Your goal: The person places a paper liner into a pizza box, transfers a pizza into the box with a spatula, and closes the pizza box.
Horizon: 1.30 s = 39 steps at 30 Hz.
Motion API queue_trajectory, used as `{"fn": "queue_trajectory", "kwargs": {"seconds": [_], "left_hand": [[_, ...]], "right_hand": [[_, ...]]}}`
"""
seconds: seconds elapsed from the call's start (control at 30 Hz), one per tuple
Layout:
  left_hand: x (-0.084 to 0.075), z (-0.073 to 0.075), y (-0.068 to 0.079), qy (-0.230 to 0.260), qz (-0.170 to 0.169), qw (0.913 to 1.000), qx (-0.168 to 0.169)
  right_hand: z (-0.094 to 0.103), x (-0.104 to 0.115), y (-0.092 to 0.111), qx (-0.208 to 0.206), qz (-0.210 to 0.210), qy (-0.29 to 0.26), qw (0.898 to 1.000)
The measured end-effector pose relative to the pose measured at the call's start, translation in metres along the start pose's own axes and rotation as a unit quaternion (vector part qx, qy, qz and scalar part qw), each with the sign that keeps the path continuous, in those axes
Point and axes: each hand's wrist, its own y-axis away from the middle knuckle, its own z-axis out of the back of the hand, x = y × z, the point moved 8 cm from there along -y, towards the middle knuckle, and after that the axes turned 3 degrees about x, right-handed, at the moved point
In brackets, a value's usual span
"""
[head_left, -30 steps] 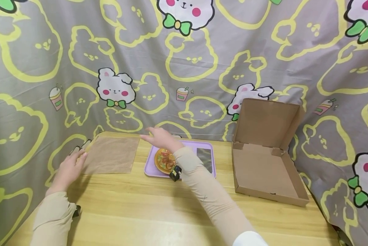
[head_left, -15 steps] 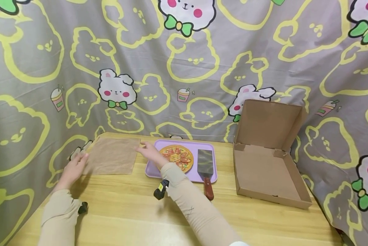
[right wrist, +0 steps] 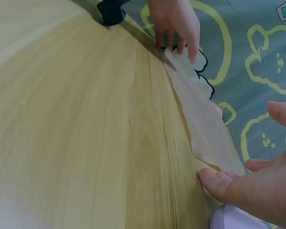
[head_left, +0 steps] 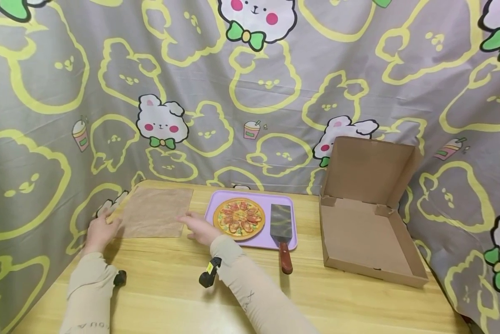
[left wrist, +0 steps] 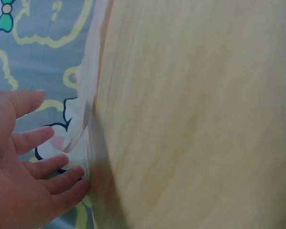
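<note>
A brown sheet of paper [head_left: 155, 213] lies flat at the table's back left. At its left edge is my left hand [head_left: 101, 234], fingers apart and gently bent in the left wrist view, beside a loose paper corner [left wrist: 78, 129]. My right hand [head_left: 199, 228] reaches to the sheet's right edge; the right wrist view has its fingers [right wrist: 217, 183] at the near corner, and whether they touch it I cannot tell. Just right of that hand, a pizza [head_left: 239, 219] sits on a purple tray [head_left: 260, 237]. A turner with a wooden handle [head_left: 285, 258] rests on the tray's right side.
An open cardboard pizza box [head_left: 358, 232] stands on the right of the wooden table [head_left: 170, 287], its lid [head_left: 368, 169] raised against the patterned curtain [head_left: 216, 69]. The tray's handle-side edge has the turner's handle jutting over it.
My right hand has moved left and nearer, from over the tray to the paper's right edge, so the pizza and turner are now uncovered. My left hand stays by the paper's left edge.
</note>
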Motion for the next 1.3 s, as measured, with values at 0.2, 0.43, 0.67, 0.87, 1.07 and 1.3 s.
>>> {"fn": "queue_trajectory", "kwargs": {"seconds": [0.2, 0.43, 0.67, 0.87, 1.07, 1.3], "left_hand": [[0.014, -0.001, -0.003, -0.009, 0.056, 0.9984, 0.003], [0.014, 0.000, -0.002, -0.014, 0.077, 0.9968, 0.017], [0.011, -0.001, -0.003, -0.030, 0.087, 0.9956, 0.020], [0.013, -0.003, -0.003, -0.037, 0.098, 0.9942, 0.023], [0.014, -0.005, -0.002, -0.038, 0.104, 0.9933, 0.032], [0.012, -0.006, -0.005, -0.047, 0.101, 0.9925, 0.050]], "right_hand": [[-0.004, -0.006, -0.006, -0.001, 0.000, -0.053, 0.999], [-0.005, -0.012, -0.013, 0.006, -0.004, -0.092, 0.996], [-0.006, -0.012, -0.014, 0.002, -0.006, -0.105, 0.994], [-0.006, -0.014, -0.012, -0.010, -0.009, -0.129, 0.992], [-0.003, -0.015, -0.011, -0.028, -0.011, -0.140, 0.990], [-0.002, -0.016, -0.012, -0.030, -0.012, -0.149, 0.988]]}}
